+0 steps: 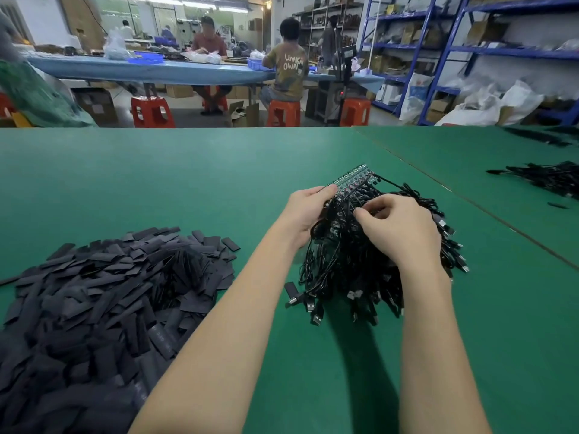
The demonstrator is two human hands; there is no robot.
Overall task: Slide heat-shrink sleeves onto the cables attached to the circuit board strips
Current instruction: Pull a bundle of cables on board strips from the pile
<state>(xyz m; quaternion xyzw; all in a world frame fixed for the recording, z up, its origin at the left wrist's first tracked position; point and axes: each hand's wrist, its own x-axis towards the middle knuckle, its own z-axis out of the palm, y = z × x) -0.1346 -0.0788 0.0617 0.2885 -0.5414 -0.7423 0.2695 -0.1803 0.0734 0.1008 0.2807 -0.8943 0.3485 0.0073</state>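
A circuit board strip [352, 179] lies on the green table [188, 183], with a thick bundle of black cables [351, 264] soldered to it and trailing toward me, ending in USB plugs. My left hand [305, 214] grips the near end of the strip and the cables under it. My right hand [398, 227] lies on top of the bundle, thumb and forefinger pinching a cable near the strip. A large heap of flat black heat-shrink sleeves [103, 296] fills the table's left side. One loose sleeve [291, 289] lies by the plugs.
A second pile of black cables [545, 178] lies at the right edge of the adjoining table. Beyond the table's far edge are red stools [152, 112], a blue workbench with seated people, and blue shelving at the right.
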